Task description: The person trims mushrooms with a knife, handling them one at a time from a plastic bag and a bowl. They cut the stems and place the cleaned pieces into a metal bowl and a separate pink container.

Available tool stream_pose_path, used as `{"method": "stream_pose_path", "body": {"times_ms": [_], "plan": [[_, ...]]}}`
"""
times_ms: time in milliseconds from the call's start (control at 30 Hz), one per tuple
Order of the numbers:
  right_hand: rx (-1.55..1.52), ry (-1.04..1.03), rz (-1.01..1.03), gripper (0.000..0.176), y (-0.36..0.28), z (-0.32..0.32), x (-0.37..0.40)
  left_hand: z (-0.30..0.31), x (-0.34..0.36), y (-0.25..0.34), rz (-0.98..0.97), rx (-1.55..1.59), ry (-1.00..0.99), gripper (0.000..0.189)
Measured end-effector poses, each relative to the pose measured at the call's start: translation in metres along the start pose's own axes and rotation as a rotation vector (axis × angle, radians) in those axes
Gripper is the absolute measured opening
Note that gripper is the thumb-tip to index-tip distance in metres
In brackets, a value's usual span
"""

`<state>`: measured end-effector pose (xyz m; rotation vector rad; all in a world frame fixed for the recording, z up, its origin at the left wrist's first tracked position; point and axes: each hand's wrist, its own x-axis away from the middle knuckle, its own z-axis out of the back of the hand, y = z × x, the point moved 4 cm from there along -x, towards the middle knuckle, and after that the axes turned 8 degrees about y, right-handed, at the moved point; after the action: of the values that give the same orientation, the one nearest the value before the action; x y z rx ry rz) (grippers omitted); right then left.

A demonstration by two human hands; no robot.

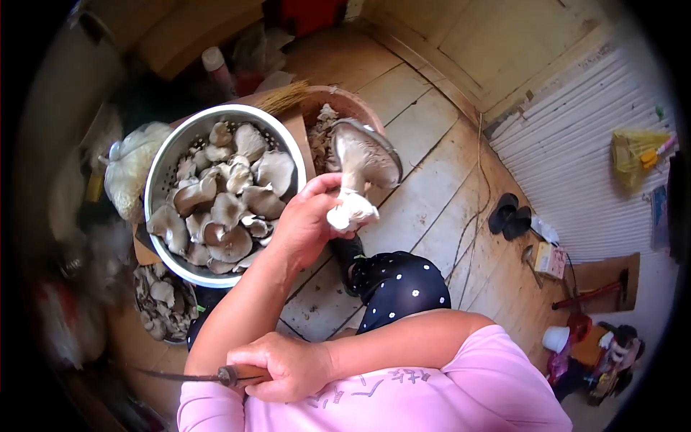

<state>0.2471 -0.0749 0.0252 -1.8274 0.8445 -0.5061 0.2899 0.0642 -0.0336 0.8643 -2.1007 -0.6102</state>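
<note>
Evidently, my left fingers (321,183) pinch the mushroom (365,160) by its likely sturdier stem (353,178); the cap (379,158) above them looks fragile; my right fingers (268,389) clasp a knife (228,375).

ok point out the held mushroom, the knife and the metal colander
Held mushroom (353,171), head view, on its stem.
Knife (250,374), head view, on its wooden handle.
Metal colander (188,138), head view, on its perforated inner wall.

Tip of the knife (216,376) melts into blur!
The right hand (289,366) covers much of its handle; the mushroom (369,155) hides part of the reddish basin (356,104); far-left bags (56,324) smear.
</note>
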Motion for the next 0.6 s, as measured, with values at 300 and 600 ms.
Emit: {"method": "stream_pose_path", "body": {"times_ms": [300, 600], "plan": [[0.151, 0.007, 0.093, 0.012, -0.007, 0.001, 0.001, 0.032, 0.039, -0.012, -0.007, 0.239, 0.039, 0.037], [0.019, 0.06, 0.053, 0.014, -0.018, 0.016, -0.013, 0.118, 0.092, 0.04, -0.289, 0.287, 0.227, 0.037]]}}
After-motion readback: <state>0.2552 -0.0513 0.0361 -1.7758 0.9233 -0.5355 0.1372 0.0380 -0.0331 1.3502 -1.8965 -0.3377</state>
